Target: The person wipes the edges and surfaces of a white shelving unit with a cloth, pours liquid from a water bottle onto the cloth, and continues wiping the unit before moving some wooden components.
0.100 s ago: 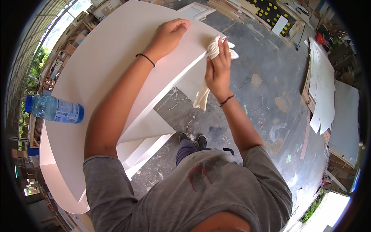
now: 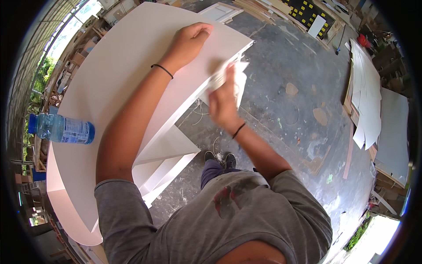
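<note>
A white cloth (image 2: pixel 239 83) is bunched in my right hand (image 2: pixel 225 101), which presses it along the near right edge of a large white panel (image 2: pixel 118 66). Motion blurs the fingers and part of the cloth. My left hand (image 2: pixel 187 44) rests on the panel's top face, its fingers curled in and nothing visible in them. The left forearm lies across the same surface. Below the panel, white boards (image 2: pixel 167 145) form an open, shelf-like structure.
A clear bottle with a blue cap (image 2: pixel 61 128) lies at the panel's left. White sheets (image 2: pixel 365 97) are stacked at the right, and wood strips (image 2: pixel 259 13) lie at the back. The grey concrete floor (image 2: pixel 281 119) has stains and scraps.
My right hand has moved left and toward me along the panel's edge with the cloth, uncovering the panel's far right corner. My left hand stays nearly in place.
</note>
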The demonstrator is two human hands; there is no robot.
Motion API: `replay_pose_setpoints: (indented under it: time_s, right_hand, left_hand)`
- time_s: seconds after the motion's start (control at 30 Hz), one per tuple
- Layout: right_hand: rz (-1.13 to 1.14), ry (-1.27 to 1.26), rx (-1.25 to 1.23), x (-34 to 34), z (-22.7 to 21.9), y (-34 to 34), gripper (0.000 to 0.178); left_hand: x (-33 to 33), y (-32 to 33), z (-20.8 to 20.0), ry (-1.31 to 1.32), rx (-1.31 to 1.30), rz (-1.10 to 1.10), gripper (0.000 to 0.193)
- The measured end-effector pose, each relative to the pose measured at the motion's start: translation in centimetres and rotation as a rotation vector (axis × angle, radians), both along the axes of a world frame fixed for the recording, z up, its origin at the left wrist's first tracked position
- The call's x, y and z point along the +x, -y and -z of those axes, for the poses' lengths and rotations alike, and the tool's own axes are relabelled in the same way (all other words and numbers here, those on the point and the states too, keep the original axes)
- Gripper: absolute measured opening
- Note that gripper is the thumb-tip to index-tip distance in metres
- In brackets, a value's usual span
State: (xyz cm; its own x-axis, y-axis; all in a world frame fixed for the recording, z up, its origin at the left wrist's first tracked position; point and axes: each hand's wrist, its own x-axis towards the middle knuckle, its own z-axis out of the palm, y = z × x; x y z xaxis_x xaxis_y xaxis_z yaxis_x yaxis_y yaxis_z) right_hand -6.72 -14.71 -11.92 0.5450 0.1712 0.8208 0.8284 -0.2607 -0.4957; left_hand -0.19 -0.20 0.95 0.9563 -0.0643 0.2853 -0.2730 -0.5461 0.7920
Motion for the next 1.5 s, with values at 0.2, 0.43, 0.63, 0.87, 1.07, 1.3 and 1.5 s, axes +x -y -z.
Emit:
replay_pose_setpoints:
  time_s: [0.2, 0.43, 0.63, 0.87, 1.07, 1.3, 1.5]
  right_hand:
    - [0.003, 0.069, -0.072, -1.0, 0.7, 0.9, 0.034]
    - [0.075, -0.329, 0.417, 2.9, -2.0, 3.1, 0.021]
    - [0.126, -0.342, 0.566, 4.0, -2.7, 3.4, 0.021]
    - [0.347, -0.022, 0.276, 4.9, -3.0, 3.2, 0.021]
    - [0.058, 0.001, 0.274, 0.6, -1.9, 1.3, 0.016]
    - [0.138, -0.239, 0.516, 2.5, -3.2, 1.1, 0.01]
    - [0.044, -0.142, 0.339, 0.4, -1.4, 1.5, 0.011]
  left_hand:
    - [-0.7, 0.6, 0.9, 0.014, 0.083, 0.027, 0.028]
    - [-0.6, 0.5, 0.9, 0.141, 0.235, 0.044, 0.029]
    - [-0.5, 0.4, 1.1, 0.199, 0.275, 0.068, 0.027]
    - [-0.6, 0.5, 0.8, 0.235, 0.298, 0.086, 0.026]
    - [-0.7, 1.0, 0.7, 0.166, 0.225, 0.081, 0.025]
    - [-0.7, 0.7, 0.7, 0.205, 0.264, 0.076, 0.024]
    - [-0.7, 0.9, 1.1, 0.239, 0.289, 0.092, 0.024]
